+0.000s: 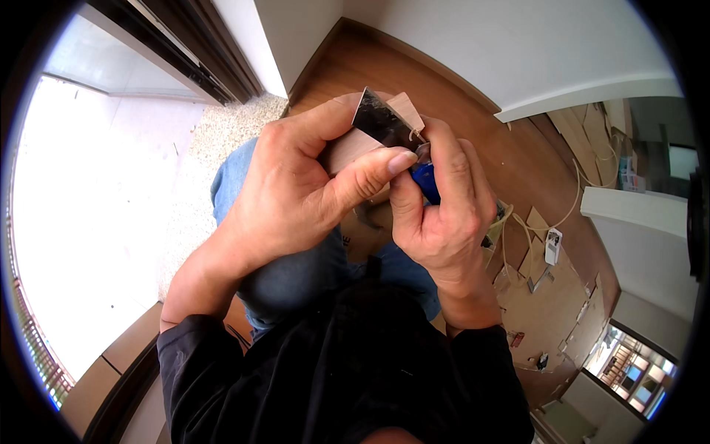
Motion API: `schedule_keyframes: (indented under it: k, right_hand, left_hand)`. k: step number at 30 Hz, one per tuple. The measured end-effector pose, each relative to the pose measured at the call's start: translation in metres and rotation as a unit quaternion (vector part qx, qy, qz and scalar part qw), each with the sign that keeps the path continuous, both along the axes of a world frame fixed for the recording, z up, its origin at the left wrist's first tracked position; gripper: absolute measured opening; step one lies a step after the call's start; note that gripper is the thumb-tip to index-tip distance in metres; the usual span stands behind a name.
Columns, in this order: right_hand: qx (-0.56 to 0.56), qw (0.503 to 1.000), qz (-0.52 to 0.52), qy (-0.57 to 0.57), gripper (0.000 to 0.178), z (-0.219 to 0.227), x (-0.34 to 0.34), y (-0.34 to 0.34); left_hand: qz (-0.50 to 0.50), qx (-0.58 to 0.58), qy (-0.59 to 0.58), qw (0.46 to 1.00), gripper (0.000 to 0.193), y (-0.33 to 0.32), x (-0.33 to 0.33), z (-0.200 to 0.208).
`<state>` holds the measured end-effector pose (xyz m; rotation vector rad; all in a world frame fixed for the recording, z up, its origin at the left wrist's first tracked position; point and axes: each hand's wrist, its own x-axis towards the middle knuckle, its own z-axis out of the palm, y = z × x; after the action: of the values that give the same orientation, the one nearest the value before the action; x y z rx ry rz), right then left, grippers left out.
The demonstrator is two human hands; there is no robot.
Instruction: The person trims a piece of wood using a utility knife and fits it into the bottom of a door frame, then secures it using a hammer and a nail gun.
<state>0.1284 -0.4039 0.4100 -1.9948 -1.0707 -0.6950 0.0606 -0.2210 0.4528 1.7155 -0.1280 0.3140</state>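
Between the left hand (299, 181) and the right hand (447, 214), the scraper (383, 118) lies with its dark blade across the pale wood (349, 152). Wood shows on both sides of the blade; it looks like one piece, though the covered middle cannot be checked. The left hand is closed around the wood, its thumb reaching across toward the root of the blade, its fingertips out of sight behind. The right thumb and fingers are curled around the scraper's blue handle, just beyond the left thumb's tip; how firmly they press cannot be told.

The wood looks light, dry and stiff, unlikely to slip from bare skin but perhaps apt to splinter at its corners, so its broad faces seem the best place to hold. The scraper looks light too. Its blade is probably thin, springy and smoother than the wood, with an edge that could nick a finger; the handle seems the safe place to take it, with the thumb clear of the free end.

Below the grip are jeans (285, 285); well to its right, a thin cable (577, 194) trails over the floor (473, 148).
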Motion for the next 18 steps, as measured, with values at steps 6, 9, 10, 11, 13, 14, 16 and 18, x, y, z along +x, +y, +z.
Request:
schedule_keyframes:
  k: [6,9,10,11,13,14,16,18]
  right_hand:
    - [-0.001,1.0,-0.005,0.012,0.043,0.001,-0.002,0.002]
    - [0.045,0.983,0.082,0.16,0.042,-0.001,-0.005,-0.001]
    - [0.072,0.962,0.117,0.237,0.04,-0.001,-0.007,-0.003]
    - [0.073,0.909,0.145,0.384,0.035,-0.001,-0.01,-0.012]
    - [0.106,0.897,0.197,0.382,0.031,-0.002,-0.008,-0.012]
    - [0.118,0.891,0.215,0.381,0.03,-0.002,-0.007,-0.011]
    - [0.129,0.901,0.183,0.371,0.026,0.002,-0.008,-0.017]
    - [0.099,0.932,0.144,0.318,0.024,-0.001,-0.001,-0.022]
  left_hand:
    - [0.011,0.077,0.017,0.997,0.045,0.003,0.0,-0.001]
    - [-0.002,0.058,0.039,0.998,0.057,0.004,-0.002,-0.01]
    - [-0.017,0.006,0.032,0.999,0.063,0.004,-0.003,-0.008]
    - [-0.033,-0.046,0.026,0.998,0.07,0.005,-0.005,-0.005]
    - [-0.016,0.08,0.042,0.996,0.072,0.007,-0.005,-0.012]
    - [-0.01,0.114,0.048,0.992,0.071,0.008,-0.006,-0.007]
    - [-0.017,0.06,0.061,0.996,0.065,0.007,-0.005,0.019]
    - [-0.025,-0.024,0.069,0.997,0.059,0.002,-0.003,0.023]
